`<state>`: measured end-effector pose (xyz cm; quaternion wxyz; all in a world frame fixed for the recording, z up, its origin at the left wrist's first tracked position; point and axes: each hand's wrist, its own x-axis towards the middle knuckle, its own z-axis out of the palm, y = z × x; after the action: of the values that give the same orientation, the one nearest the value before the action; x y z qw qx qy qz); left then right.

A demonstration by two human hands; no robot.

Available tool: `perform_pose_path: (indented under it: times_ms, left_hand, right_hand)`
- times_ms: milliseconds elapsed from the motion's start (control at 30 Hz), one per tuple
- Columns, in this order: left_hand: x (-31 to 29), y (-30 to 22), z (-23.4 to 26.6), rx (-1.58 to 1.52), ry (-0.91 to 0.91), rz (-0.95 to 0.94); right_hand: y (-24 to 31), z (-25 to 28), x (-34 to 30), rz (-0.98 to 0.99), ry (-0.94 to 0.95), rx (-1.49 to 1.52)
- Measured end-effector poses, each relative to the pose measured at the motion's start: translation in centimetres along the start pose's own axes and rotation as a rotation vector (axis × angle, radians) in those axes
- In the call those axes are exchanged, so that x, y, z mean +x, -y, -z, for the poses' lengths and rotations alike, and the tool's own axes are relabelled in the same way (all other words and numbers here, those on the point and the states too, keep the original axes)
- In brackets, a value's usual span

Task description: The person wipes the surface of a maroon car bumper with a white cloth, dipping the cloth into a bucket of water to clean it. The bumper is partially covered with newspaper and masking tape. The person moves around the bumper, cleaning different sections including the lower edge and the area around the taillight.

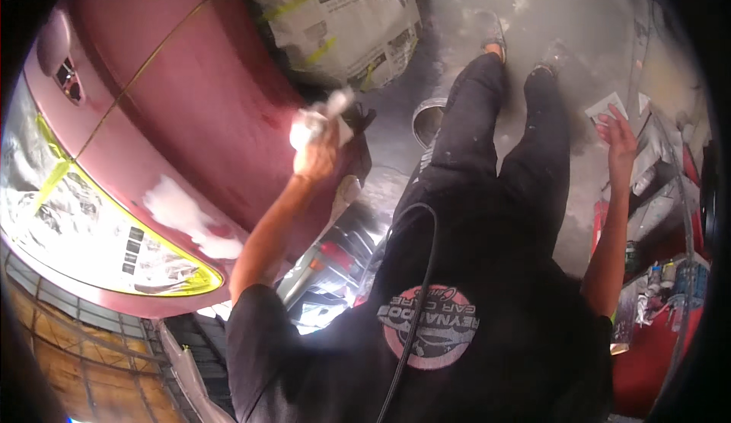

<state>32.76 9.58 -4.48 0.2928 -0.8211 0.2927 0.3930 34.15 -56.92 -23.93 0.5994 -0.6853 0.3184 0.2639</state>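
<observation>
Clasping blurred white material (304, 128), the left grip (320, 151) overlaps curved pink bodywork (205, 111); the right grip (622, 137) holds a flat sheet (601, 108).

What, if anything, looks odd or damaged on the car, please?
A whitish patch on the red panel, near the yellow tape, stands out: its pale, ragged shape breaks the dull red around it. Whether it covers damage, I cannot tell.
</observation>
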Motion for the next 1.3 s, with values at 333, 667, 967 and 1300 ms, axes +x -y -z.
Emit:
perform_pose_path:
  times_ms: [333, 667, 967, 1300]
  left_hand:
    - [-19.3, -16.0, -7.7, -0.66, 0.421, 0.317]
    - [-15.8, -32.9, 0.7, -2.682, -0.579, 1.145]
    - [-21.0, -25.3, 6.7, -2.897, -2.226, 0.758]
    - [-31.8, -14.8, 8.0, -2.088, -2.498, 0.752]
  right_hand:
    - [-6.9, 9.3, -1.6, -0.013, 0.139, -0.36]
    - [5.9, 3.4, 8.2, 0.184, 0.36, -0.533]
    - [21.1, -10.1, 5.6, 0.47, 0.635, -0.747]
    - [20.7, -17.8, 0.4, 0.486, 0.676, -0.854]
